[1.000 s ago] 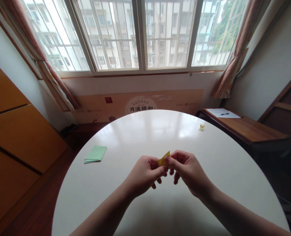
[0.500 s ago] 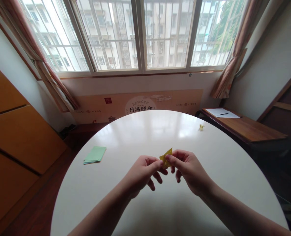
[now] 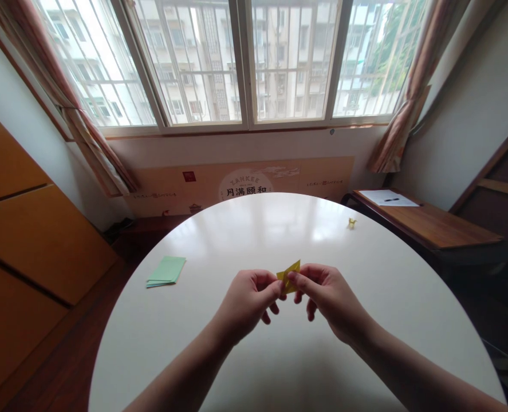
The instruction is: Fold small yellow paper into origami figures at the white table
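A small folded piece of yellow paper [image 3: 292, 272] is held between my two hands, above the middle of the white round table [image 3: 254, 366]. My left hand [image 3: 254, 297] pinches its left corner between thumb and fingers. On the other side, my right hand [image 3: 326, 292] grips it with the thumb pressed flat on its front face. The paper's upper right corner sticks up to a point between the hands. My fingertips hide part of its lower edge and its back.
A stack of green paper sheets [image 3: 166, 270] lies on the table's left side. Toward the far right edge stands a small yellow folded-paper figure [image 3: 351, 223]. Beyond the table, a wooden side table [image 3: 451, 223] bears a white sheet [image 3: 378, 198] and a pen [image 3: 392, 199].
My left hand's lower fingers have curled inward beneath the paper. Both hands keep their pinch, and the paper has shifted only very slightly.
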Demonstrator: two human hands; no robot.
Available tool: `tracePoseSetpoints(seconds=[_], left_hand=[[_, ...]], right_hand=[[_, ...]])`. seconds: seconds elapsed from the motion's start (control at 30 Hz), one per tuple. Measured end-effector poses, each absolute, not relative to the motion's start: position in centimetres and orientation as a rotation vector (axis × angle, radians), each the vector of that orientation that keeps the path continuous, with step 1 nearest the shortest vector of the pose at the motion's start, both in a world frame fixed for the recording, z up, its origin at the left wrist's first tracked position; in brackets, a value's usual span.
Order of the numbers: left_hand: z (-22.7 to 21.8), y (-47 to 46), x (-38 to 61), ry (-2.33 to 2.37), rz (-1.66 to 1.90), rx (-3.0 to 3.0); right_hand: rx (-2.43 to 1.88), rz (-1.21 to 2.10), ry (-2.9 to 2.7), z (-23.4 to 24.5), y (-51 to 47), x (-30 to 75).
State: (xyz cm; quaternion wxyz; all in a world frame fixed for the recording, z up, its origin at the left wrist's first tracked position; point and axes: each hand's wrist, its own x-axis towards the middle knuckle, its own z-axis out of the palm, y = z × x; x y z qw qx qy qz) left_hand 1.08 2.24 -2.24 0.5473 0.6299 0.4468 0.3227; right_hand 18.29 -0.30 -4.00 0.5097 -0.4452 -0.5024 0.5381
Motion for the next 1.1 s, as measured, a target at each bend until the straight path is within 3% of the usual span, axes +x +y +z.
tracePoseSetpoints(seconds=[1.1], left_hand=[[-2.0, 1.81, 1.21, 1.137, 0.884, 1.558]], right_hand=[[-1.042, 1.368, -1.186, -4.59, -0.29, 17.79]])
